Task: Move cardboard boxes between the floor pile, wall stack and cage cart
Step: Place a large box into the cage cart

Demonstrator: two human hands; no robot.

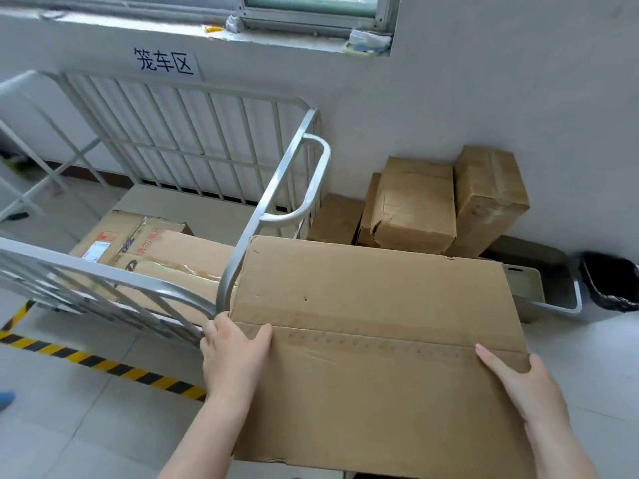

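Both hands carry the big cardboard box [373,340] just right of the cage cart [273,188] — left hand [235,354] curled round its left edge, right hand [518,385] round the right. Risk: the box's far-left corner clips the cart's post and twists loose.

boxes: 7 [377,344] | cage cart: 1 [276,188] | hands: 2 [235,354]
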